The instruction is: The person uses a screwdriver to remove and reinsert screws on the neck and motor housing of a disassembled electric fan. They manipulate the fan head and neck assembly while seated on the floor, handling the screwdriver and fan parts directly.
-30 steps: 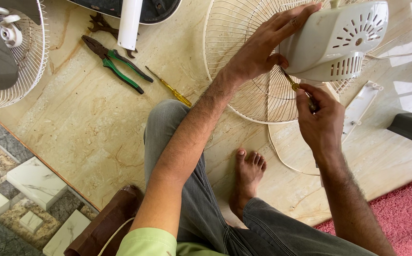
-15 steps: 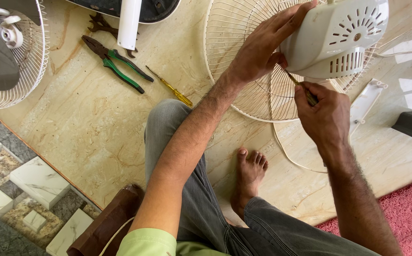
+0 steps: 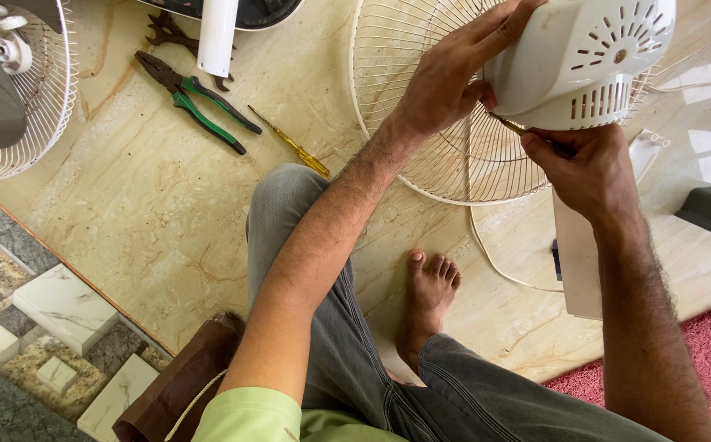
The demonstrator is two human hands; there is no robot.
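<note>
Beige marble floor (image 3: 110, 213): left hand (image 3: 445, 82) is gripping white fan motor housing (image 3: 585, 61) against wire guard (image 3: 421, 123); right hand (image 3: 589, 168) is pinching a screwdriver (image 3: 509, 125) under it. Green pliers (image 3: 200, 102) are lying nearby.

Green-handled pliers (image 3: 200, 104), yellow screwdriver (image 3: 294, 146) (lying loose), second fan guard (image 3: 32, 123), red rug (image 3: 683, 360)

Open floor (image 3: 167, 213) left; pliers (image 3: 196, 102) and yellow screwdriver (image 3: 290, 143) obstruct above.
</note>
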